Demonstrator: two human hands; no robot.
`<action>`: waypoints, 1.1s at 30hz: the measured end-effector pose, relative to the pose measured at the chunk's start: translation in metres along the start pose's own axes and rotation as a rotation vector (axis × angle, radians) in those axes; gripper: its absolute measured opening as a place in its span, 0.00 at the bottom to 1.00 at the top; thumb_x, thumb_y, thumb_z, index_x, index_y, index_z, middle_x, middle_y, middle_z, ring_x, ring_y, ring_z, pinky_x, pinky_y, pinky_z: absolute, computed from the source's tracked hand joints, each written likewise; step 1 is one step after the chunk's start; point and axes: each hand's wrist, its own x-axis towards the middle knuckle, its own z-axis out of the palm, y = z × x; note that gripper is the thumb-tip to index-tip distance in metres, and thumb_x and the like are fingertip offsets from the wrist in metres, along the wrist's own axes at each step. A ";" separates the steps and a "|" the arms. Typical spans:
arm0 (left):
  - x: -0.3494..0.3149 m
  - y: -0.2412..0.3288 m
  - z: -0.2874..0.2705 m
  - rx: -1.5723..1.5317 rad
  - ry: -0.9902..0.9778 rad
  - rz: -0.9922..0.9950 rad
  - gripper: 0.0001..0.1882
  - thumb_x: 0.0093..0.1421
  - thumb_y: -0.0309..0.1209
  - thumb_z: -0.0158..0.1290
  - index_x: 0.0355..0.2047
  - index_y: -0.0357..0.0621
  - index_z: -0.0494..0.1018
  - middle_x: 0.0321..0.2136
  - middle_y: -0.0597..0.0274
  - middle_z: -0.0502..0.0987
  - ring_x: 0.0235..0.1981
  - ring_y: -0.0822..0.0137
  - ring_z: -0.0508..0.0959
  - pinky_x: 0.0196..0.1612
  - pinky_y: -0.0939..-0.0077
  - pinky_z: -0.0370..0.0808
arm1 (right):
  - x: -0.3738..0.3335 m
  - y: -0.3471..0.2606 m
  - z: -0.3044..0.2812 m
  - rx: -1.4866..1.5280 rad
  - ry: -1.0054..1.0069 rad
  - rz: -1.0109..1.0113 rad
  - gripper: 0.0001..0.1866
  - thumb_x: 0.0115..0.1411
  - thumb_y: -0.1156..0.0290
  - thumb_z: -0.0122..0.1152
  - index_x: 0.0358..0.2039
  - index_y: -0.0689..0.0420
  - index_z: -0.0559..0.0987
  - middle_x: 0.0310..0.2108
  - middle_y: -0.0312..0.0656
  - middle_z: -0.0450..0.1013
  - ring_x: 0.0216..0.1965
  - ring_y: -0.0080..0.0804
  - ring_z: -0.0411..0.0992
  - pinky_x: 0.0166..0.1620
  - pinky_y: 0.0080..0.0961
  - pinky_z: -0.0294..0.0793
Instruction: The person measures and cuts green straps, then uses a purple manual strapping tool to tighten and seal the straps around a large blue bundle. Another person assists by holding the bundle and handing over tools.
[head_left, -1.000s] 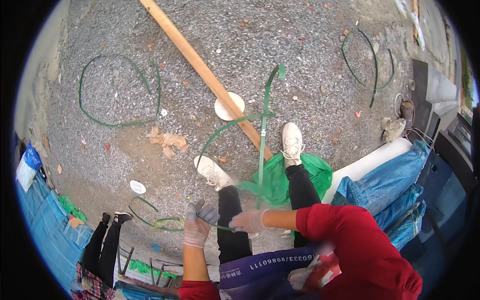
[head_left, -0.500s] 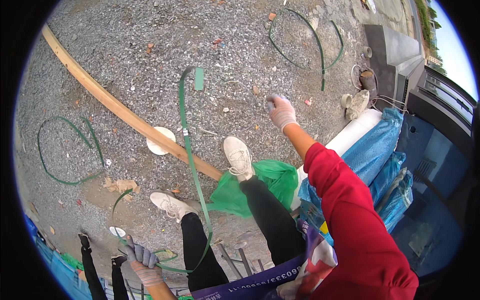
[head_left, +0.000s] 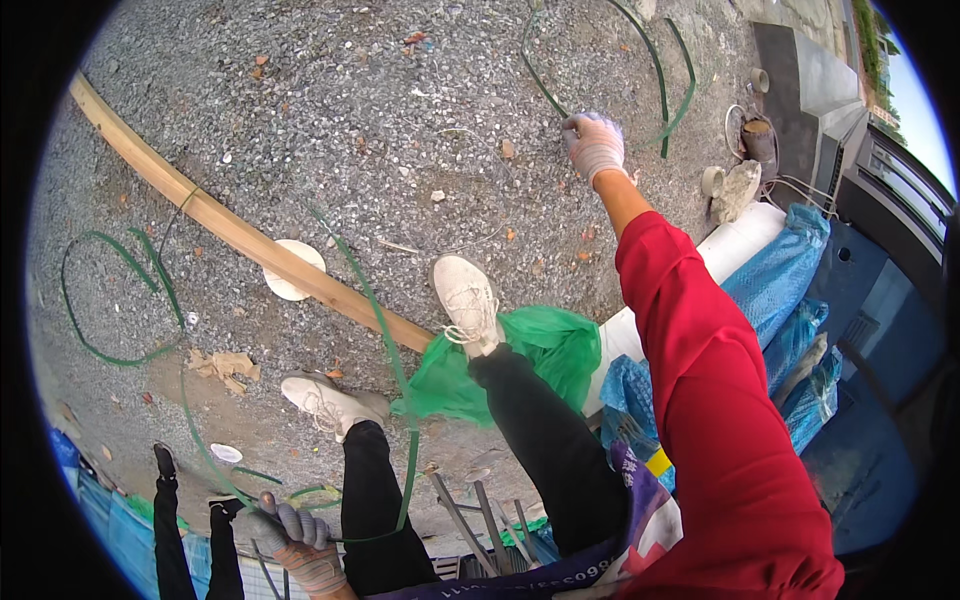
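My left hand (head_left: 295,535), in a grey-fingered glove, is closed on a long green strap (head_left: 395,365). One part of it curves past my left leg and up over a wooden plank; another thin part loops up to the left. My right hand (head_left: 597,147), also gloved, is stretched far ahead with its fingers curled. Its fingertips overlie the edge of a looped green strap (head_left: 655,65) on the gravel. Whether they grip that strap is hidden. Another green strap loop (head_left: 120,358) lies on the ground at the left.
The wooden plank (head_left: 235,233) crosses the gravel over a white disc (head_left: 292,262). A green plastic bag (head_left: 545,345) spreads around my shoe (head_left: 465,300). Blue-wrapped rolls (head_left: 775,275), stones and a dark metal box (head_left: 795,90) stand right. Another person's legs (head_left: 170,530) show lower left.
My right hand has reached farther forward to the looped strap on the gravel. The strap in my left hand has swung, and its upper end with the green piece no longer shows by the plank.
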 end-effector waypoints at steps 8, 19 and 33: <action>-0.080 -0.011 0.041 0.039 0.138 0.086 0.16 0.63 0.34 0.46 0.50 0.46 0.65 0.18 0.70 0.59 0.18 0.76 0.61 0.23 0.78 0.65 | -0.192 -0.130 -0.079 0.857 0.285 -0.291 0.12 0.56 0.81 0.51 0.39 0.54 0.75 0.33 0.43 0.69 0.31 0.32 0.70 0.33 0.25 0.69; -0.207 0.116 -0.019 -0.079 -0.038 0.292 0.16 0.61 0.47 0.49 0.35 0.46 0.67 0.10 0.75 0.50 0.11 0.77 0.51 0.16 0.80 0.52 | -0.385 -0.157 -0.344 1.983 -0.107 -0.050 0.10 0.60 0.75 0.50 0.42 0.54 0.74 0.30 0.36 0.69 0.22 0.19 0.65 0.22 0.14 0.63; -0.378 0.237 -0.096 -0.260 -0.369 0.627 0.13 0.61 0.35 0.50 0.43 0.42 0.69 0.16 0.70 0.61 0.18 0.73 0.63 0.26 0.76 0.65 | -0.519 -0.198 -0.591 2.627 -0.307 -0.635 0.09 0.61 0.78 0.46 0.42 0.55 0.72 0.28 0.38 0.65 0.19 0.18 0.54 0.20 0.13 0.56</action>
